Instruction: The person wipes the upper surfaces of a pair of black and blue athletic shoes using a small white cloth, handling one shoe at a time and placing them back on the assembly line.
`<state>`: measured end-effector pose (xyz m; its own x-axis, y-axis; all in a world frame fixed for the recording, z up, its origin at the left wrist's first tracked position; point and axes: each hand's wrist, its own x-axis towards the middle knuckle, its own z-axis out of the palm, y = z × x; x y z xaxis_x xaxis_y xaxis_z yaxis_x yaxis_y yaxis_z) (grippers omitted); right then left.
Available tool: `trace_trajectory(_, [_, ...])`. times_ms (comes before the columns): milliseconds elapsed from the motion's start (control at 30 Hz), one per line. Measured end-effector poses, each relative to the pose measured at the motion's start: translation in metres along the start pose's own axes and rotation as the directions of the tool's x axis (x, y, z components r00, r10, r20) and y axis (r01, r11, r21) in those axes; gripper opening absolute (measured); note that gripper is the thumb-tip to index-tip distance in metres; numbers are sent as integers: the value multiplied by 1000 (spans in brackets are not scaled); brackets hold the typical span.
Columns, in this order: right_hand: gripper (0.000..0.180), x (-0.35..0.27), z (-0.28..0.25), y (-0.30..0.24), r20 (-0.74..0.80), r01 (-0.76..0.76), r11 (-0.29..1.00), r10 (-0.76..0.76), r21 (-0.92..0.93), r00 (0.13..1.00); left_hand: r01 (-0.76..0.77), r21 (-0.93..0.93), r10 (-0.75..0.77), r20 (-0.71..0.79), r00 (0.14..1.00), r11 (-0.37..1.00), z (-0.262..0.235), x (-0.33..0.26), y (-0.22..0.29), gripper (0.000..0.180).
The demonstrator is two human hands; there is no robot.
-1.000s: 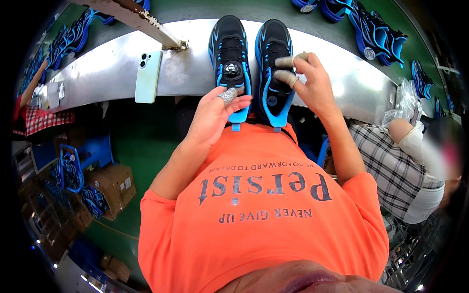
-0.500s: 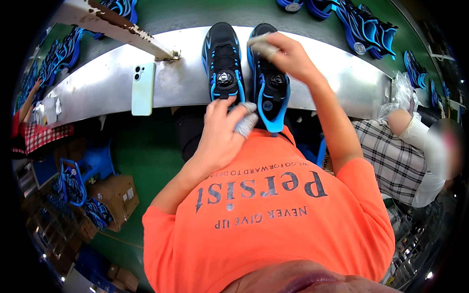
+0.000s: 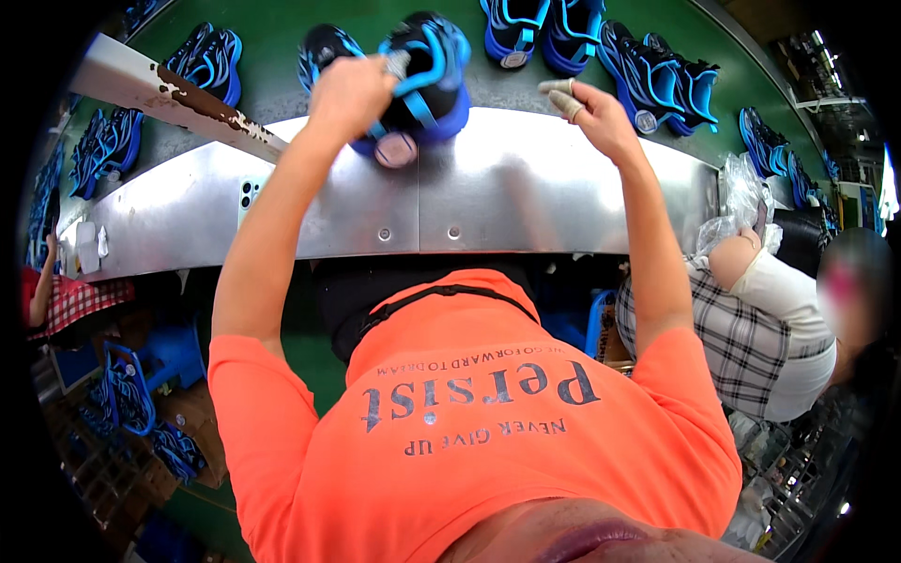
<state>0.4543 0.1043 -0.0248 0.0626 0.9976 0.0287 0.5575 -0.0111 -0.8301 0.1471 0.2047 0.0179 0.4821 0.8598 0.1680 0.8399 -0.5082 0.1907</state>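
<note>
At the far side of the metal ledge, my left hand (image 3: pixel 352 98) is closed on a black and blue sneaker (image 3: pixel 427 80), its covered fingertip at the shoe's opening. The second sneaker (image 3: pixel 324 47) of the pair sits just left of it, partly hidden behind that hand. Both are at the edge of the green belt, heels toward me; the held one is slightly blurred. A round tag (image 3: pixel 396 150) shows at the heel side. My right hand (image 3: pixel 601 122) hovers over the ledge to the right, fingers stretched out with pale covers on the tips, holding nothing.
More sneaker pairs stand along the green belt (image 3: pixel 272 70), including one pair (image 3: pixel 652 80) near my right hand. A rusty white post (image 3: pixel 188 98) crosses at left, beside a phone (image 3: pixel 250 195) on the ledge (image 3: pixel 526 206). A co-worker in plaid (image 3: pixel 718 328) sits at right.
The pair of sneakers has gone from the metal ledge in front of me to the belt's edge, turned heels toward me. My left hand reached forward; my right hand came off the shoes and moved right.
</note>
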Motion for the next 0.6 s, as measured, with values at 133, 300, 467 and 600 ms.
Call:
trace_trajectory(133, [50, 61, -29, 5, -127, 108, 829, -210, -549, 969, -2, 250, 134, -509, 850, 968, 2, 44, -31, 31])
trace_trajectory(300, [90, 150, -30, 46, -53, -40, 534, -9, -845, 999, -188, -404, 77, -274, 959, 895, 53, -42, 23, 35])
trace_trajectory(467, [66, 165, -7, 73, -55, -42, 489, -11, -871, 998, 57, -658, 72, 167, 983, 751, 80, -121, 49, 27])
trace_trajectory(600, [43, 152, -17, 62, 118, 99, 786, -34, -611, 992, 334, -693, -65, 384, 921, 639, 69, -144, 54, 24])
